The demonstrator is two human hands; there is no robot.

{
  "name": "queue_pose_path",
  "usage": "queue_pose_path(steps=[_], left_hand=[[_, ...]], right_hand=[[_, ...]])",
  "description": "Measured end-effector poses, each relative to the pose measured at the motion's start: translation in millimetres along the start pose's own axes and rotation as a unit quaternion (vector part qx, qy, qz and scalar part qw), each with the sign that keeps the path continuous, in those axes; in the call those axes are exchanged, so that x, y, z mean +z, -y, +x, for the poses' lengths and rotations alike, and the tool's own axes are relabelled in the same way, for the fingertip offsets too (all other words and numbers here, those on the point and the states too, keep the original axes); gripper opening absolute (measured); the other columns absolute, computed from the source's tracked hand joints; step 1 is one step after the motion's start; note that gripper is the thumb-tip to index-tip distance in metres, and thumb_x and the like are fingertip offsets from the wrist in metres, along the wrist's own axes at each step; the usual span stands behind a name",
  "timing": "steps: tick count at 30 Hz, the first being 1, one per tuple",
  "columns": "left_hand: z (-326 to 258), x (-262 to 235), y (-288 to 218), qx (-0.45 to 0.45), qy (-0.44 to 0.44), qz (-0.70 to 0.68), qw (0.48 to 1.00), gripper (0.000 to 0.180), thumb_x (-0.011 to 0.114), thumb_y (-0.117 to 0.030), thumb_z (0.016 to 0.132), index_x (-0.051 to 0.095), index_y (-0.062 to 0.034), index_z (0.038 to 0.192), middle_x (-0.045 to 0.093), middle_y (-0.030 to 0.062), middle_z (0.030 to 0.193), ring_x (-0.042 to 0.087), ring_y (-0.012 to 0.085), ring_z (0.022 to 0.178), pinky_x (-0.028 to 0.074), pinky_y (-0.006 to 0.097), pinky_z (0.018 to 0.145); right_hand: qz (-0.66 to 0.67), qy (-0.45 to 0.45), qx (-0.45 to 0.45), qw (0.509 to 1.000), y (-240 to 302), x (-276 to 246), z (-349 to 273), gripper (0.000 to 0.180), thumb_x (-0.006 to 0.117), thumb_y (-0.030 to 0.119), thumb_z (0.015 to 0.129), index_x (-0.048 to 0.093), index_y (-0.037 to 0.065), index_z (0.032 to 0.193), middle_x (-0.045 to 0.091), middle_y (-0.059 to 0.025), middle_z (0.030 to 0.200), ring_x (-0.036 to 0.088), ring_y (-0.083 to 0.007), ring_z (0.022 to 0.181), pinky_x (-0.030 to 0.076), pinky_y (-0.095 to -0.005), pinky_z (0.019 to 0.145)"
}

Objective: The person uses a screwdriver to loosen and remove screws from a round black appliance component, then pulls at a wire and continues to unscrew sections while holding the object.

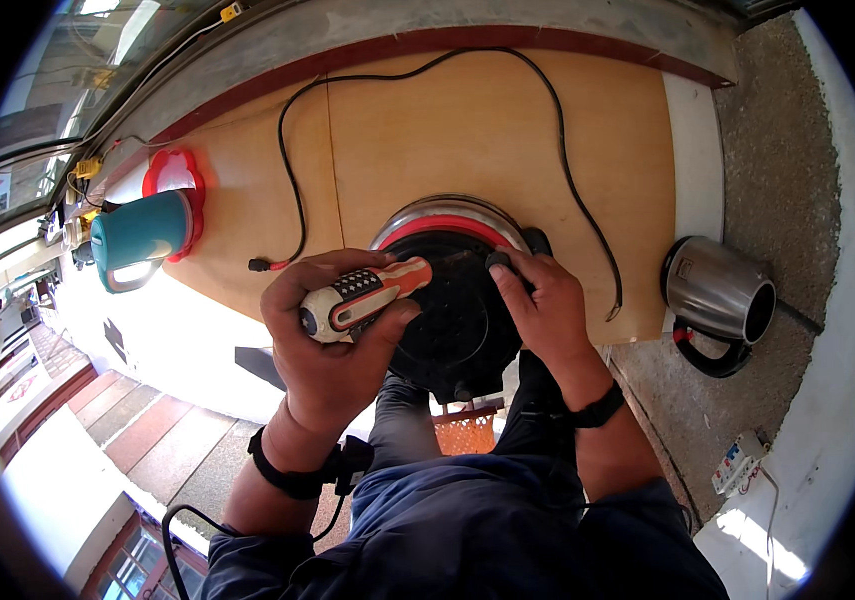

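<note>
My left hand [332, 340] grips a screwdriver [367, 296] with a white, orange and black handle, its tip pointing toward the underside of a round appliance. That appliance [452, 320] is turned bottom-up, with a black base and a red and silver rim, at the near edge of a wooden board [487, 130]. My right hand [542, 305] rests on the appliance's black base at its right side, fingers pressed on the edge near a black knob. The screwdriver's shaft is hidden behind my left hand.
A black power cord [292, 190] loops across the board. A teal kettle [139, 238] lies on a red tray at the left. A steel kettle [719, 290] with a black handle lies on the ground at the right. A white power strip [739, 462] sits lower right.
</note>
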State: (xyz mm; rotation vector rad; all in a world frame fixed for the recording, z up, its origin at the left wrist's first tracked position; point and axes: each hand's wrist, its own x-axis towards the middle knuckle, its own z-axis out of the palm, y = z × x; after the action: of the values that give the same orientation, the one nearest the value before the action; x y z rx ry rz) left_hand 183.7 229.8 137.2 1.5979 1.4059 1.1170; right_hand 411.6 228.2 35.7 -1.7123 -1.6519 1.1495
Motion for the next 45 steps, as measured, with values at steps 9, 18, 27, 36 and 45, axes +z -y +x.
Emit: queue_pose_path(steps=[9, 18, 27, 36, 45], left_hand=[[4, 10, 1, 0.023, 0.012, 0.014, 1.0, 0.065, 0.083, 0.003, 0.081, 0.034, -0.0073, 0.123, 0.065, 0.0234, 0.115, 0.069, 0.0302, 0.106, 0.058, 0.038, 0.088], [12, 15, -3, 0.055, 0.046, 0.045, 0.996, 0.062, 0.086, -0.003, 0.08, 0.037, -0.0053, 0.12, 0.066, 0.0237, 0.112, 0.071, 0.0311, 0.103, 0.06, 0.037, 0.083], [40, 25, -18, 0.133, 0.115, 0.13, 0.976, 0.055, 0.09, -0.008, 0.071, 0.052, -0.005, 0.112, 0.07, 0.0139, 0.105, 0.073, 0.033, 0.088, 0.059, 0.036, 0.065], [69, 20, -46, 0.134, 0.254, 0.152, 0.946, 0.049, 0.088, -0.012, 0.076, 0.054, -0.0065, 0.111, 0.063, 0.0179, 0.103, 0.068, 0.032, 0.085, 0.055, 0.039, 0.069], [84, 21, -57, 0.142, 0.279, 0.223, 0.923, 0.041, 0.083, -0.016, 0.077, 0.059, -0.0047, 0.107, 0.062, 0.0172, 0.098, 0.067, 0.0352, 0.081, 0.053, 0.041, 0.065]], right_hand=[[0.024, 0.0, 0.006, 1.0, -3, 0, 2, 0.027, 0.068, 0.03, 0.095, 0.074, 0.008, 0.11, 0.07, -0.0178, 0.091, 0.069, -0.0359, 0.085, 0.055, -0.0424, 0.073], [0.032, 0.011, 0.018, 0.999, -1, -2, 2, 0.028, 0.068, 0.03, 0.095, 0.074, 0.008, 0.111, 0.071, -0.0182, 0.094, 0.07, -0.0361, 0.087, 0.056, -0.0417, 0.075], [0.042, 0.012, 0.013, 0.999, -1, -2, 2, 0.029, 0.068, 0.029, 0.095, 0.074, 0.006, 0.111, 0.071, -0.0186, 0.095, 0.07, -0.0359, 0.088, 0.056, -0.0418, 0.076], [0.076, 0.007, 0.0, 0.997, 0, -4, 3, 0.03, 0.067, 0.029, 0.096, 0.073, 0.004, 0.111, 0.072, -0.019, 0.098, 0.07, -0.0366, 0.09, 0.056, -0.0411, 0.078], [0.061, -0.003, -0.005, 0.998, -2, -3, 2, 0.031, 0.069, 0.028, 0.094, 0.073, 0.005, 0.115, 0.072, -0.0201, 0.099, 0.07, -0.0362, 0.092, 0.055, -0.041, 0.08]])
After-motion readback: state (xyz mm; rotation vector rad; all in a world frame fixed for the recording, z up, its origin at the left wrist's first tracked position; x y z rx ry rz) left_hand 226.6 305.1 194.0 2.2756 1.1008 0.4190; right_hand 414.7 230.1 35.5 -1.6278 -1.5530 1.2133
